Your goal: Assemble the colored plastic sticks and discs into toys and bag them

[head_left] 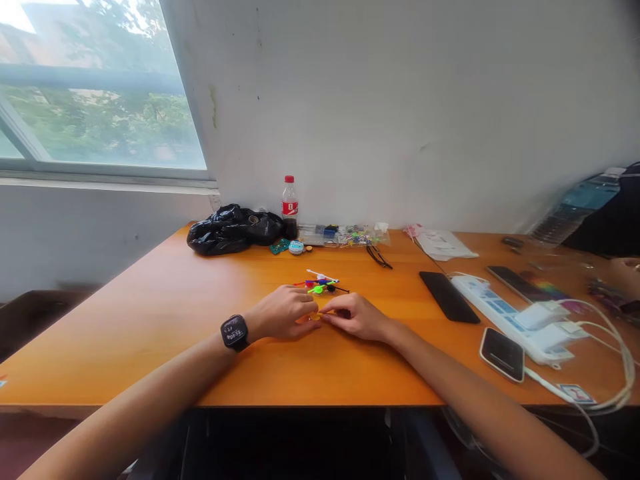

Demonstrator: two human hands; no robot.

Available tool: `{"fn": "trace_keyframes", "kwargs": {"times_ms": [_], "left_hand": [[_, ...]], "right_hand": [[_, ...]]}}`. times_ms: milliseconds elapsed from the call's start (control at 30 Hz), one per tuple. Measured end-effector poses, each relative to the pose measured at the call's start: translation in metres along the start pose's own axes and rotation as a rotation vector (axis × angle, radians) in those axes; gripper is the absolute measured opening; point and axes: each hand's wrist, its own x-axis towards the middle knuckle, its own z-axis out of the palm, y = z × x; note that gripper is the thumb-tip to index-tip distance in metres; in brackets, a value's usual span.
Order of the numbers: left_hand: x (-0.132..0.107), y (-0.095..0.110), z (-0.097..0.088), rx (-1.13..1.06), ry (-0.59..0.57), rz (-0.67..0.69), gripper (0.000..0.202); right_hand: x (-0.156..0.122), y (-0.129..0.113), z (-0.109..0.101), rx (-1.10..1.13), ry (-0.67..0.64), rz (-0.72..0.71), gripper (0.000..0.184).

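Note:
My left hand (pixel 287 313), with a black smartwatch on its wrist, and my right hand (pixel 356 316) meet at the middle of the table. Their fingertips pinch a small yellow plastic piece (pixel 316 316) between them; the fingers cover much of it, so its exact kind is unclear. Just beyond the hands lies a small pile of thin coloured plastic strips with rounded ends (pixel 320 287), in white, red, blue, green and black.
Farther back stand a black plastic bag (pixel 233 230), a red-capped cola bottle (pixel 289 207) and clear bags of small parts (pixel 350 235). To the right lie a black phone (pixel 449 297), a white power strip (pixel 500 310) with chargers and cables, and a small white-edged device (pixel 502 355).

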Motion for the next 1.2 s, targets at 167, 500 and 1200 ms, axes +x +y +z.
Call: {"fn": "trace_keyframes", "kwargs": {"times_ms": [167, 500, 1200], "left_hand": [[0.0011, 0.0019, 0.0034, 0.047, 0.028, 0.013, 0.037], [0.0015, 0.0042, 0.0043, 0.026, 0.035, -0.006, 0.038], [0.0025, 0.0096, 0.0088, 0.084, 0.043, -0.045, 0.028]], "right_hand": [[-0.0006, -0.0029, -0.0013, -0.040, -0.015, 0.016, 0.031], [-0.0004, -0.0044, -0.0038, -0.086, -0.015, 0.039, 0.033], [-0.0011, -0.0059, -0.0076, 0.002, -0.055, 0.030, 0.038]]}}
